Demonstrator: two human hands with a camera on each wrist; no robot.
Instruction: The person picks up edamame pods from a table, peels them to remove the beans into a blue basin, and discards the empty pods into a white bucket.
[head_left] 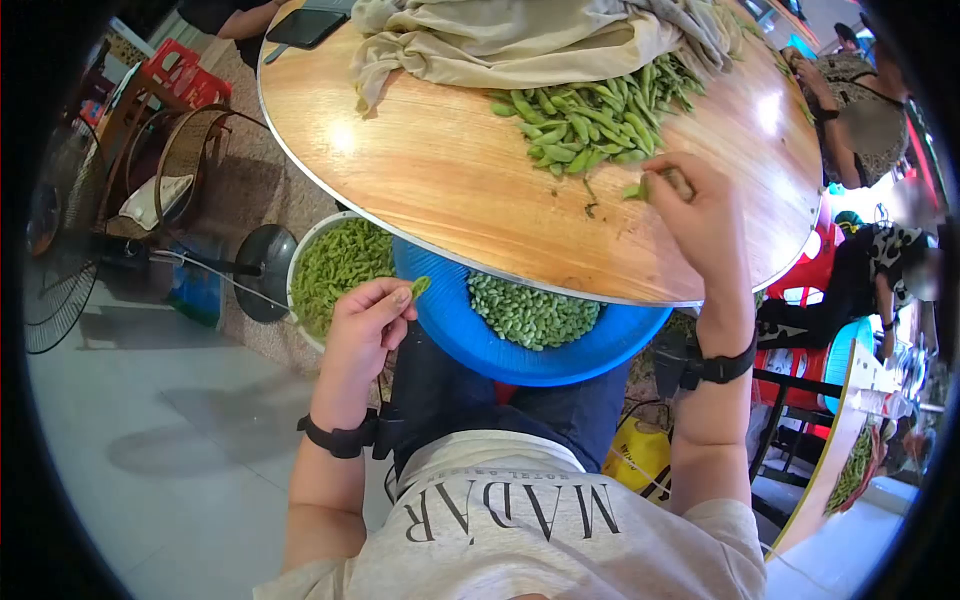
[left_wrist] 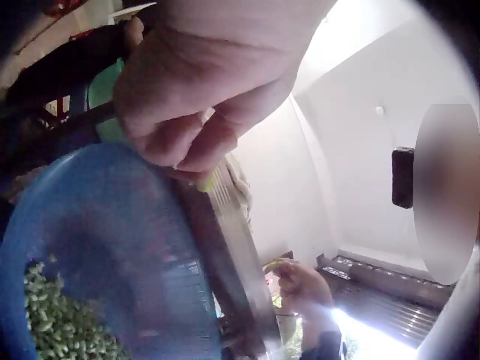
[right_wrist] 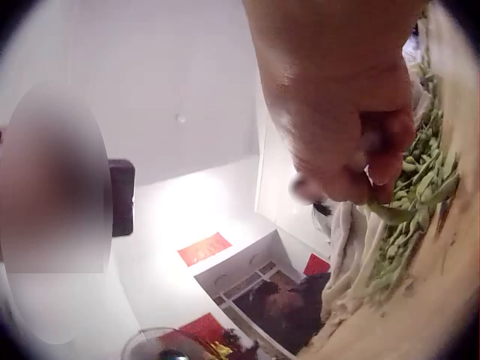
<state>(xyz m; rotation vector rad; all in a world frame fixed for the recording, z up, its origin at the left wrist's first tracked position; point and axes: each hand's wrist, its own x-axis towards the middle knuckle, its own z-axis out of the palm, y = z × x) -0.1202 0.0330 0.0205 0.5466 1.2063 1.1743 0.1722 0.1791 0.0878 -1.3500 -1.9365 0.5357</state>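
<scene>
My left hand (head_left: pixel 368 318) pinches a small green pod (head_left: pixel 421 286) between thumb and finger. It is over the gap between a white-rimmed tub of green pods (head_left: pixel 345 262) and a blue basin (head_left: pixel 430 330). Shelled green beans (head_left: pixel 535 312) lie in the basin, beneath the table edge. Above the wooden tabletop, my right hand (head_left: pixel 697 205) holds a green bean pod (head_left: pixel 634 191) in curled fingers; in the right wrist view that pod (right_wrist: pixel 391 214) sticks out past the fingertips. Just beyond it lies a heap of bean pods (head_left: pixel 600 120), partly under a beige cloth (head_left: pixel 520 45).
The round wooden table (head_left: pixel 400 160) has a metal edge. A phone (head_left: pixel 308 28) lies at its far left. A standing fan (head_left: pixel 70 240) is on the left by red stools (head_left: pixel 185 75). At the right another person (head_left: pixel 860 120) is by the table.
</scene>
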